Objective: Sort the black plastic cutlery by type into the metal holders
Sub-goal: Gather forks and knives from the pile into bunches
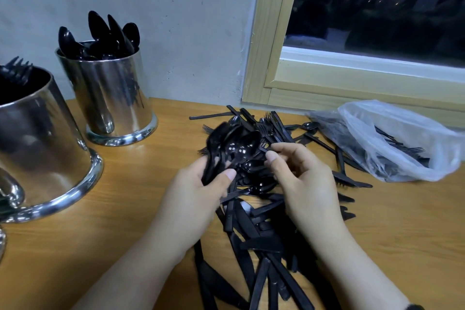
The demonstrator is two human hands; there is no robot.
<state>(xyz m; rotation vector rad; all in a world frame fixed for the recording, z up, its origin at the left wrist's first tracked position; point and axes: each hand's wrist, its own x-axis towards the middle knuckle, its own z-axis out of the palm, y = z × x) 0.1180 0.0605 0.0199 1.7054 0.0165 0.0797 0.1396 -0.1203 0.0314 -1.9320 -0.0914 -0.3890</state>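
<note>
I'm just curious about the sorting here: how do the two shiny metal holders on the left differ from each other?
The far holder by the wall is filled with spoons, bowls sticking up; the near holder shows fork tines at its rim. The far holder is fully in view, while the near holder is cut off by the left edge of the picture and looks bigger, being closer. Both are polished metal cylinders with flared bases, standing upright on the wooden table.

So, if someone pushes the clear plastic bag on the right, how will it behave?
The plastic bag looks thin and crumpled, so it would probably fold, not slide stiffly. The cutlery inside likely shifts and may spill from its open side. On the wooden table it probably drags easily.
</note>
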